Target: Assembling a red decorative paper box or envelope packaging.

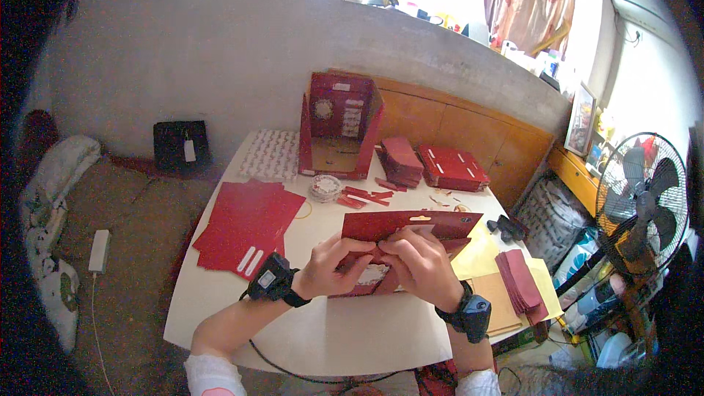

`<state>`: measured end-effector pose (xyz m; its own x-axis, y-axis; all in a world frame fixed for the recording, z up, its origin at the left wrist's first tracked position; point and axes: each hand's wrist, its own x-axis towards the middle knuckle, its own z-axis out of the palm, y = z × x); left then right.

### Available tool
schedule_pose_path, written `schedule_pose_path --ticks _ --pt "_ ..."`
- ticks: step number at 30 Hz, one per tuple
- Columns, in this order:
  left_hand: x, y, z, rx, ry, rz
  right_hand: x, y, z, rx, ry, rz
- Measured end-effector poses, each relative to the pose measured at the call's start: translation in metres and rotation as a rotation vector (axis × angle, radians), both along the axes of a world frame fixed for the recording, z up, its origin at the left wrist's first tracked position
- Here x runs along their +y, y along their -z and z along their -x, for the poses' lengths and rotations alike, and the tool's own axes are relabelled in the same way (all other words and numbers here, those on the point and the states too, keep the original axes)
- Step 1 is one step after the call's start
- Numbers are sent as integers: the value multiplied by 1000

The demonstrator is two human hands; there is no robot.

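Just below the frame's middle, I see the left hand (339, 264) and right hand (423, 262) close together, pinching the red cardboard packet (374, 226) — long side left-to-right, both equally near.

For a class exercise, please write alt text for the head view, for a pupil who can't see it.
A person's left hand and right hand pinch a dark red card item over a white table. Red sheets lie to the left, with an open red box behind. A black fan stands at right.
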<state>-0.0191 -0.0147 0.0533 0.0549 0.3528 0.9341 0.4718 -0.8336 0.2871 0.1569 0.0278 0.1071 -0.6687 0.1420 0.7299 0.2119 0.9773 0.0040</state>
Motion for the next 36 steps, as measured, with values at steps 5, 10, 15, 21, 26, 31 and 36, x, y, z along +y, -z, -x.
schedule_pose_path --ticks 5,10,15,21,26,31,36 --pt "1 0 -1 10 -28 -31 -6 0 -4 53 70 -104" --pt "-3 1 0 -1 -41 24 0 5 -24 130 176 -158" --pt "2 0 0 34 -73 -31 8 10 -33 148 226 -144" --pt "-1 0 -2 6 -45 26 15 13 -31 162 194 -139" --pt "0 -1 -1 45 -121 -56 9 6 -33 149 159 -146" --pt "2 -1 3 50 -102 -39 15 14 -38 177 162 -87" --pt "2 -1 4 52 -103 -17 18 10 -36 159 132 -76"
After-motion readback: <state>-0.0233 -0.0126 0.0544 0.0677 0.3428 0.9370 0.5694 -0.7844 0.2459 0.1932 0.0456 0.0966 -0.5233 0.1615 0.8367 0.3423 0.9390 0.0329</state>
